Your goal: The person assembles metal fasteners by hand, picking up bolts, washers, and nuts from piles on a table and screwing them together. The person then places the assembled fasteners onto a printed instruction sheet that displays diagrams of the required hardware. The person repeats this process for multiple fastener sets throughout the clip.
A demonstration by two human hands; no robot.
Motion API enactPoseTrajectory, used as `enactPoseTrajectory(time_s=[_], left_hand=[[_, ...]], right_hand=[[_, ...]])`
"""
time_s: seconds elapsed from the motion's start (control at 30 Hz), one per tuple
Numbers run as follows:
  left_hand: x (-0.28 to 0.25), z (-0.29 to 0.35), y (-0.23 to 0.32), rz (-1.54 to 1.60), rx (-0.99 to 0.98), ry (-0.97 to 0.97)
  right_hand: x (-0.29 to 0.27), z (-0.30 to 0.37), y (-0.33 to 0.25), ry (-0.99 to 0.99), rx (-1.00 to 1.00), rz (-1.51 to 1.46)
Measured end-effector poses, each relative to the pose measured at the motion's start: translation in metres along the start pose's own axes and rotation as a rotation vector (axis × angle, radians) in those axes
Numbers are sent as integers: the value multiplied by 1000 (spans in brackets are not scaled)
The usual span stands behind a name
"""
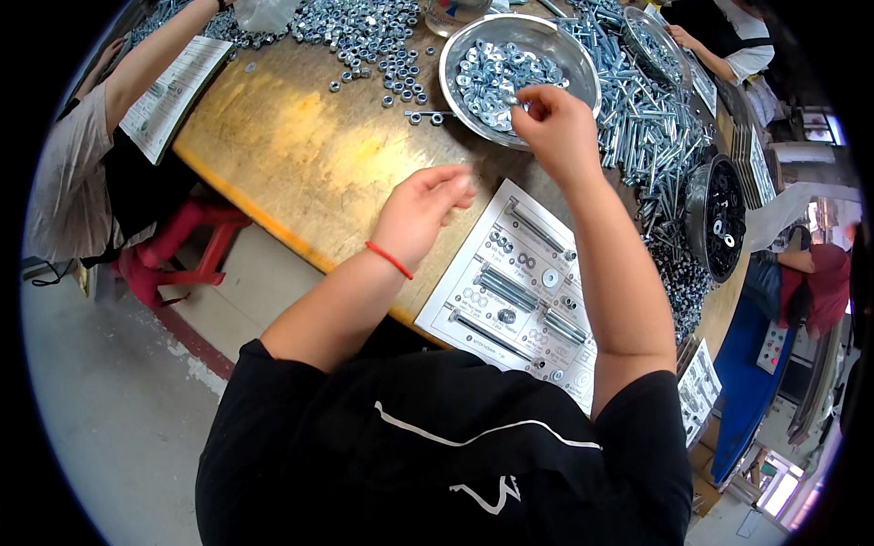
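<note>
The bowl (579,65) is smooth, glossy metal, and the flat washers (496,77) inside it are shiny metal. Left of the bowl lie bright metal nuts (391,45); right of it, glossy metal bolts (642,127). The tabletop (291,155) left of the bowl looks like worn, faintly shiny wood. Below the bowl, the paper sheet (462,287) looks smooth and matt.

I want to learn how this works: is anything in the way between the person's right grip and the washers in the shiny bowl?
Nothing visible is. The right grip reaches over the near rim of the open bowl, right at the washers, with no lid covering them.
</note>
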State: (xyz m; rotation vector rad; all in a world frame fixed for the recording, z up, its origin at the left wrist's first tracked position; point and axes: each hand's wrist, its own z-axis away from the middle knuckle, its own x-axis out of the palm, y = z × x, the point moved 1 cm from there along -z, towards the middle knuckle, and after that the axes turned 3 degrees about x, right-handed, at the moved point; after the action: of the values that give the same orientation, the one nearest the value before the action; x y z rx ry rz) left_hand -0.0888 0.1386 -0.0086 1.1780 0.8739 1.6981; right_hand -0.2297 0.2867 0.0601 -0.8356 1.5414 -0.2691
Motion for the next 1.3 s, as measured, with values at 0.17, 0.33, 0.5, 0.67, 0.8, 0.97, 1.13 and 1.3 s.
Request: enactPoseTrajectory(time_s=[0.17, 0.33, 0.5, 0.67, 0.8, 0.97, 1.13, 1.3], left_hand=[[41, 5, 21, 443, -105, -211], [54, 30, 11, 248, -41, -324], [65, 56, 18, 155, -84, -513], [80, 71, 14, 60, -199, -541], [91, 82, 12, -68, -224, -569], [100, 93, 7, -76, -262, -614], [105, 100, -2, -83, -275, -645], [101, 96, -3, -139, -217, -625]], right_hand=[[-8, 84, -23, 208, -235, -67], [-33, 136, -9, 208, -341, -58], [-66, 181, -7, 83, -249, -288], [-75, 217, 0, 49, -94, -322], [-77, 239, 6, 68, -58, -354], [-74, 261, 15, 91, 30, -527], [-76, 276, 19, 99, 108, -711], [-91, 299, 41, 128, 290, -817]])
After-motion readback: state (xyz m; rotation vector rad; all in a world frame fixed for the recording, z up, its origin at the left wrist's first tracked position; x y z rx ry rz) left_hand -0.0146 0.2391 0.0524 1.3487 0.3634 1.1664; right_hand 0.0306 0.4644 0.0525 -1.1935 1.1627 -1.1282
